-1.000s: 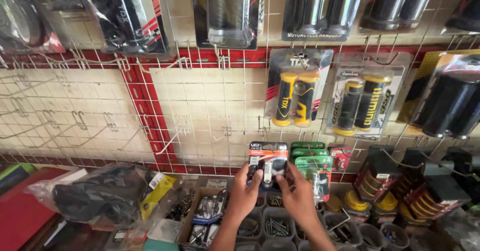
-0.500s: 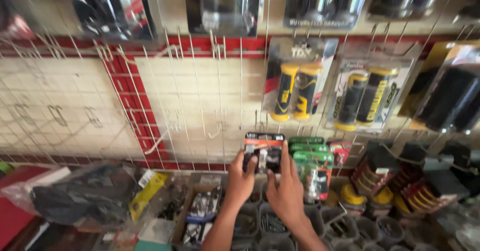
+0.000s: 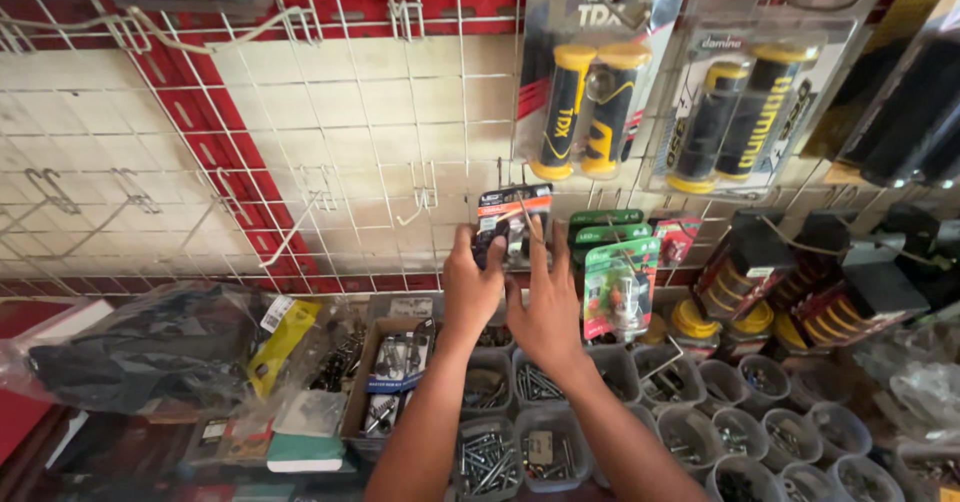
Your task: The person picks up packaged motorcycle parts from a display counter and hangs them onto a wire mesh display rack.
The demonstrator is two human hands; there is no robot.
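My left hand (image 3: pixel 472 287) and right hand (image 3: pixel 545 307) both gripped 1 small blister pack (image 3: pixel 512 224) against the wire grid (image 3: pixel 330 162).

Small blister pack (image 3: pixel 512 224) hangs low on the wire grid (image 3: pixel 330 162), held between both hands: left hand (image 3: pixel 472 284) on its left edge, right hand (image 3: pixel 548 312) below and on its right edge. Two more small packs (image 3: pixel 620 282) hang just right of it. Above those, two packs of handlebar grips (image 3: pixel 585 97) side by side. Bare hooks (image 3: pixel 425 197) left of the held pack. Below the hands, tubs of screws (image 3: pixel 535 387) in rows; a plastic-wrapped bundle (image 3: pixel 150 347) lies far left.
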